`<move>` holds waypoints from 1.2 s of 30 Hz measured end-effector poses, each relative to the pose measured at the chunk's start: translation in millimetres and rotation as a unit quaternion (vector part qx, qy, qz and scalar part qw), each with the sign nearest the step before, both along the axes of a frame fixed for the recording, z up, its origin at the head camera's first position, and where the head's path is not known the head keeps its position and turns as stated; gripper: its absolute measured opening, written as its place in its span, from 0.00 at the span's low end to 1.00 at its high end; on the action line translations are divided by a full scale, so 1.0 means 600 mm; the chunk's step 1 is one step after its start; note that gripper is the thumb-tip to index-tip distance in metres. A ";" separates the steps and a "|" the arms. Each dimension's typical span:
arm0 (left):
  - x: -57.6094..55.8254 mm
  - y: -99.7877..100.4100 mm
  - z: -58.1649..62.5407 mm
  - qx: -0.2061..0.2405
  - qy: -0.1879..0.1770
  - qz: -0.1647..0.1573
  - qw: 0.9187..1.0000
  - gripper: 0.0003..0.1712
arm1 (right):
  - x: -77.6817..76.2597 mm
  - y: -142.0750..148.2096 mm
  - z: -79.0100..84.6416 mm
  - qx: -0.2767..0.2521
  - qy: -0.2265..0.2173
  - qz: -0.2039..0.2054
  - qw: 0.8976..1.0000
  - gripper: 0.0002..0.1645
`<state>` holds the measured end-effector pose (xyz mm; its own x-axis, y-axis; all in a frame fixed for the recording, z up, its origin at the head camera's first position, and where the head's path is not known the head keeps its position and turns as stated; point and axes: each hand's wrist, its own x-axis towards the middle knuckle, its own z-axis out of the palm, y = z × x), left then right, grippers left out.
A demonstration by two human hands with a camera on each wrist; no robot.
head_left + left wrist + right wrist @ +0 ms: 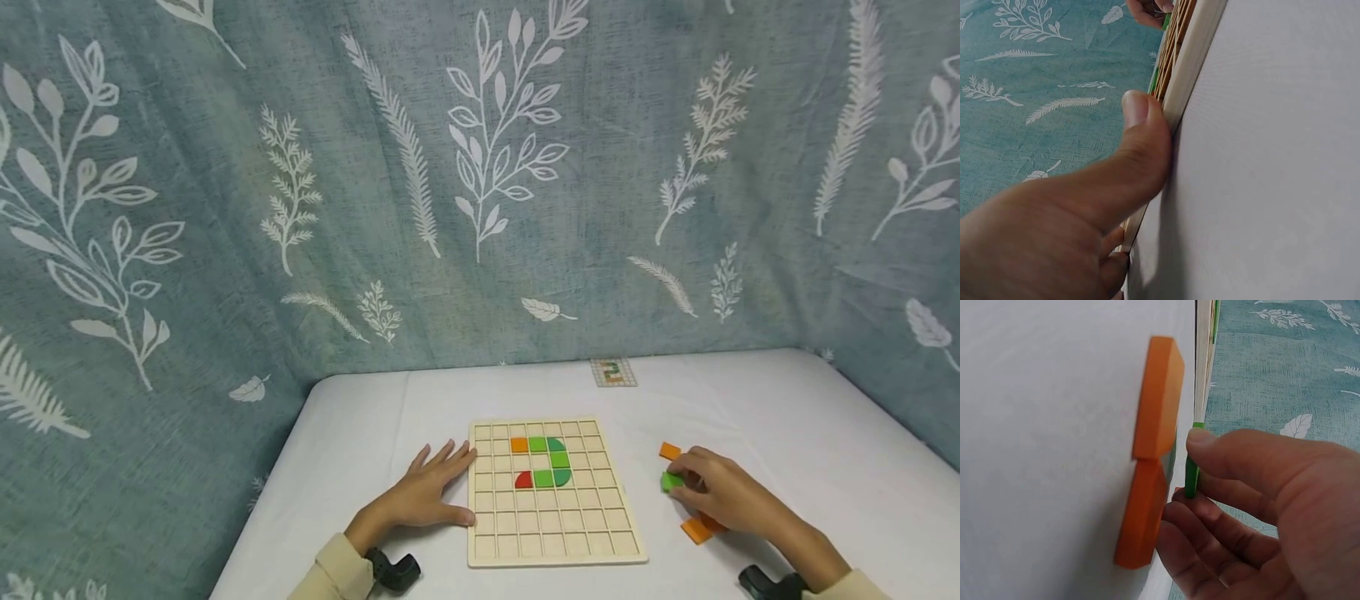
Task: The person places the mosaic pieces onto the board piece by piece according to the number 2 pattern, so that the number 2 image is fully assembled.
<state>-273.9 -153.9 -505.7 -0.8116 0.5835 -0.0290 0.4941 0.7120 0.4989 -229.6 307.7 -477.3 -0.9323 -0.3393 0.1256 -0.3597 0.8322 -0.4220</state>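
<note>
A wooden grid board (555,546) lies on the white table with a curved row of orange, green and red tiles in its upper cells, among them a red rounded tile (523,480). My left hand (426,496) rests at the board's left edge, fingers spread and straight, with the thumb (1141,134) against its side. To the right of the board, my right hand (716,487) pinches a green tile (1192,464) between thumb and fingers. Orange tiles (696,531) lie beneath and beside that hand, partly hidden by it, and another orange tile (670,451) lies just beyond.
A small card (613,372) with a coloured grid pattern lies at the table's back edge. Behind the table hangs a blue-green curtain (600,208) with white leaf prints. Black straps with dark devices (395,572) sit at both wrists.
</note>
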 end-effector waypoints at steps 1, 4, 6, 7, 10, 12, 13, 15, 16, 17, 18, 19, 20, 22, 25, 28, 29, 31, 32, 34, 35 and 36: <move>0.000 0.000 0.001 -0.001 0.000 0.000 1.000 0.62 | 0.000 -0.001 0.001 -0.002 0.000 0.001 1.000 0.14; -0.002 0.000 0.002 -0.001 0.000 0.000 1.000 0.62 | 0.001 -0.003 0.006 -0.006 0.003 0.008 1.000 0.13; -0.003 0.000 0.003 0.000 -0.002 0.001 1.000 0.62 | 0.001 -0.008 0.010 -0.009 0.008 0.014 1.000 0.12; -0.003 0.000 0.004 0.001 -0.004 0.001 1.000 0.62 | 0.001 -0.009 0.012 -0.010 0.013 0.020 1.000 0.11; -0.004 0.002 0.004 0.003 -0.005 0.003 1.000 0.62 | -0.001 -0.018 0.019 -0.015 0.033 0.038 0.999 0.11; -0.004 0.003 0.004 0.004 -0.003 0.003 1.000 0.62 | -0.001 -0.023 0.021 -0.021 0.050 0.053 0.997 0.11; -0.005 0.003 0.003 0.003 -0.001 0.004 1.000 0.62 | -0.002 -0.026 0.022 -0.024 0.058 0.061 0.996 0.11; -0.005 0.004 0.001 0.002 0.002 0.005 1.000 0.62 | -0.001 -0.033 0.024 -0.030 0.066 0.072 0.995 0.11; -0.005 0.004 -0.001 0.001 0.003 0.005 1.000 0.62 | -0.001 -0.037 0.025 -0.032 0.067 0.075 0.994 0.11; -0.005 0.004 -0.002 -0.002 0.005 0.006 1.000 0.63 | -0.001 -0.040 0.027 -0.034 0.065 0.077 0.994 0.12; -0.005 0.004 -0.003 -0.003 0.005 0.007 1.000 0.63 | -0.001 -0.045 0.029 -0.036 0.062 0.078 0.994 0.13; -0.005 0.004 -0.003 -0.004 0.005 0.007 1.000 0.63 | -0.001 -0.049 0.031 -0.037 0.058 0.077 0.995 0.14; -0.005 0.003 -0.004 -0.004 0.004 0.006 1.000 0.63 | -0.001 -0.054 0.033 -0.038 0.056 0.077 0.995 0.15; -0.005 0.003 -0.005 -0.006 0.005 0.005 1.000 0.62 | -0.002 -0.063 0.037 -0.042 0.051 0.078 0.995 0.15; -0.004 0.003 -0.004 -0.006 0.005 0.004 1.000 0.62 | -0.005 -0.080 0.042 -0.048 0.051 0.092 0.993 0.13; -0.002 0.003 -0.003 -0.007 0.007 0.004 1.000 0.62 | -0.008 -0.098 0.044 -0.057 0.048 0.112 0.991 0.11; -0.002 0.003 -0.003 -0.007 0.008 0.004 1.000 0.62 | -0.009 -0.105 0.045 -0.059 0.048 0.120 0.990 0.11; -0.001 0.002 -0.001 -0.007 0.010 0.004 1.000 0.62 | -0.012 -0.118 0.046 -0.061 0.046 0.131 0.988 0.11; -0.001 0.002 0.000 -0.006 0.010 0.004 1.000 0.62 | -0.013 -0.124 0.048 -0.061 0.044 0.135 0.988 0.11; 0.000 0.002 0.002 -0.006 0.009 0.005 1.000 0.62 | -0.017 -0.136 0.050 -0.060 0.041 0.142 0.987 0.11; 0.000 0.002 0.002 -0.006 0.008 0.005 1.000 0.62 | -0.018 -0.143 0.052 -0.061 0.039 0.144 0.987 0.10; 0.000 0.002 0.002 -0.005 0.007 0.004 1.000 0.62 | -0.020 -0.148 0.053 -0.061 0.036 0.147 0.987 0.10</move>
<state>-274.0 -153.0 -504.5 -0.8170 0.5762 -0.0235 0.4949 0.7214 0.4844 -241.8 218.7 -445.2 -0.7826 -0.5724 0.2449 -0.6114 0.6322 -0.4759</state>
